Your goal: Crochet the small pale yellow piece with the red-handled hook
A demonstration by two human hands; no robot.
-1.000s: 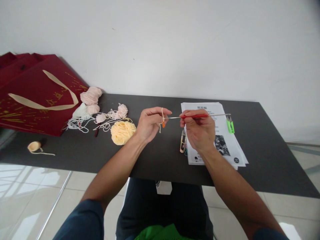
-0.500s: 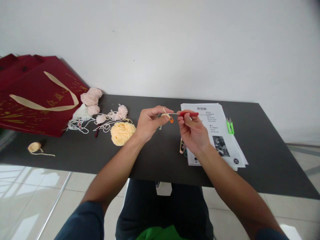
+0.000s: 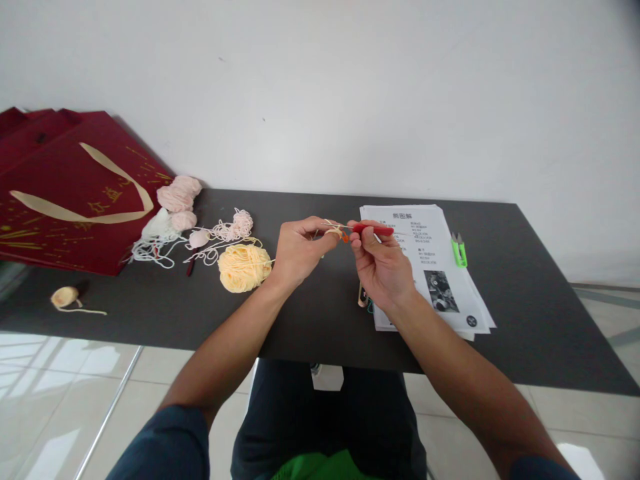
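Between the thumb and fingers of my left hand (image 3: pixel 301 250) is a small piece of yellow crochet work (image 3: pixel 338 231), partly covered by the fingertips. An orange stitch marker (image 3: pixel 345 237) hangs from it. My right hand (image 3: pixel 384 263) grips the red handle of a crochet hook (image 3: pixel 373 229), whose thin metal shaft points left into the yarn at the left fingertips. The hook's tip is too small to make out. Beside my left wrist lies a ball of yellow yarn (image 3: pixel 245 268) on the dark table.
Printed sheets (image 3: pixel 407 313) lie under my right hand, with green thread snips (image 3: pixel 459 251) at their right edge. Pink yarn (image 3: pixel 179 195), white yarn (image 3: pixel 157 243) and a dark red bag (image 3: pixel 65 193) are at left. A small yellow crocheted piece (image 3: pixel 65 297) sits near the front edge.
My right hand has shifted slightly left, bringing the crochet hook further across the yellow work. The orange marker is now partly hidden near the fingertips. The view has turned slightly.
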